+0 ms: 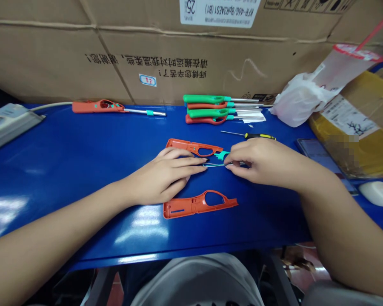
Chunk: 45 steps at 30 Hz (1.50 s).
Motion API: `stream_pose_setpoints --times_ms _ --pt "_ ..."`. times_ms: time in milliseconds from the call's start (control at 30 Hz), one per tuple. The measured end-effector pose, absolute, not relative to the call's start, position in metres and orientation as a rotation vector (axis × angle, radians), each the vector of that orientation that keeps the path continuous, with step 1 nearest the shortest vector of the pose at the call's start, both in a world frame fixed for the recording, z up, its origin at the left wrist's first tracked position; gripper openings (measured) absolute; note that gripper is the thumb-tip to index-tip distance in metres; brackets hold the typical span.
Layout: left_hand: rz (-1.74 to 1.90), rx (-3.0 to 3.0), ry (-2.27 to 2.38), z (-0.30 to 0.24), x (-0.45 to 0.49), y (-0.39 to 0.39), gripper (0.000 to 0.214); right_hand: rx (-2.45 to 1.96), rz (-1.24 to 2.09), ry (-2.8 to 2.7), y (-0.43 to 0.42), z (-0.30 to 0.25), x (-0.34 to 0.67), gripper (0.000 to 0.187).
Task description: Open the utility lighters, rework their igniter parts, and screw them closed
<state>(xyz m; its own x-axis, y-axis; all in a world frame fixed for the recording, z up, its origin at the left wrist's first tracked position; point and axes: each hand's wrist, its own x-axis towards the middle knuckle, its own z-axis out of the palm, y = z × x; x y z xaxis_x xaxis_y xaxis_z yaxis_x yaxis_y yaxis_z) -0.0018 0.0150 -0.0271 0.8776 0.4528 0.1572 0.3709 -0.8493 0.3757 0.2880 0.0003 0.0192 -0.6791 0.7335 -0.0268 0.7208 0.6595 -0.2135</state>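
My left hand (166, 176) lies on the blue table (83, 157), fingers pressed together and pinching the left end of a thin wire or tube (215, 165). The fingers of my right hand (258, 161) are closed on the wire's right end, where a metal tube (242, 162) shows. Just behind the hands lies an orange lighter half-shell (193, 147) with a teal trigger part (222, 155). A second orange half-shell (198, 205) lies in front of my left hand, open side up.
Several green and orange long lighters (210, 109) are stacked at the back. One orange lighter (115, 107) lies at back left, and a yellow-black screwdriver (258, 136) sits behind my right hand. Cardboard boxes (147, 51) wall the back. A white plastic bag (303, 100), a phone (315, 153) and a white mouse (378, 193) are at right.
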Motion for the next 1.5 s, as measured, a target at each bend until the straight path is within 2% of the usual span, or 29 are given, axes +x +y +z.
stream_pose_setpoints --times_ms 567,867,1033,1300,1400,1500 --pt "0.374 2.677 0.617 -0.031 -0.002 0.018 0.050 -1.237 0.291 -2.840 -0.002 0.018 0.288 0.020" --pt "0.348 2.708 0.638 -0.033 -0.002 0.018 0.048 -1.373 0.503 -2.824 -0.002 0.016 0.284 0.009" --pt "0.359 2.703 0.637 -0.033 -0.002 0.018 0.049 -1.311 0.609 -2.818 -0.005 0.019 0.285 0.016" --pt "0.381 2.703 0.602 -0.034 -0.003 0.018 0.048 -1.205 0.700 -2.782 -0.005 0.016 0.281 0.011" --pt "0.462 2.729 0.634 -0.027 -0.004 0.017 0.043 -1.090 0.722 -2.700 -0.003 0.013 0.280 0.013" --pt "0.532 2.726 0.905 -0.013 -0.008 0.014 0.027 -1.020 0.759 -2.604 -0.002 0.008 0.278 0.012"
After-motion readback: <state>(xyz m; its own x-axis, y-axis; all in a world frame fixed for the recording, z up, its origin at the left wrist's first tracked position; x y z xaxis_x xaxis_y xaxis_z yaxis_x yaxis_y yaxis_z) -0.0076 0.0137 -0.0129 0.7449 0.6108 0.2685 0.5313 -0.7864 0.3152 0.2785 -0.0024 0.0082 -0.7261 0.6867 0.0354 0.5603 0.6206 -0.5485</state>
